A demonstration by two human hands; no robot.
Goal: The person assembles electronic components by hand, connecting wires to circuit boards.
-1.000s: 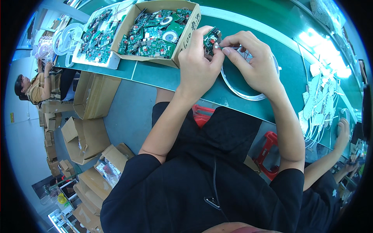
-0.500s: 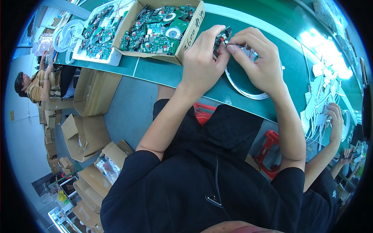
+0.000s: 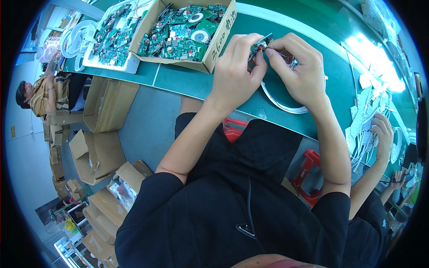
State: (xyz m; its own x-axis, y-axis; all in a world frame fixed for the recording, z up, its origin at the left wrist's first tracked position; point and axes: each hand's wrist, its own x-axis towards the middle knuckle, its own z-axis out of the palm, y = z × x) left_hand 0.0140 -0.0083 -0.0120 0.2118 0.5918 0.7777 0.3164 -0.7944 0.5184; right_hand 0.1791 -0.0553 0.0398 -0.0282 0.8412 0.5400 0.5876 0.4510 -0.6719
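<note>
Over the table's near edge, my left hand [image 3: 236, 71] grips a small green circuit board [image 3: 264, 43] with a red part on it, holding it between thumb and fingers. My right hand [image 3: 300, 69] is closed in a pinch against the board's right side. Thin wires [image 3: 285, 55] run from its fingertips under the palm; their tips are hidden by the fingers. Beneath the right hand a white ring [image 3: 281, 105] lies on the green tabletop, partly covered by that hand.
A cardboard box [image 3: 209, 58] full of green circuit boards stands left of my hands. Beyond it a white foam tray [image 3: 129, 67] carries more boards. White strips and cables [image 3: 364, 129] lie at right, beside another person's hand [image 3: 383, 131]. Cartons [image 3: 109, 105] sit below the table's left side.
Both hands have shifted slightly right and nearer to me, and the board in the left hand has tilted a little. The other person's hand at right has moved slightly left and up.
</note>
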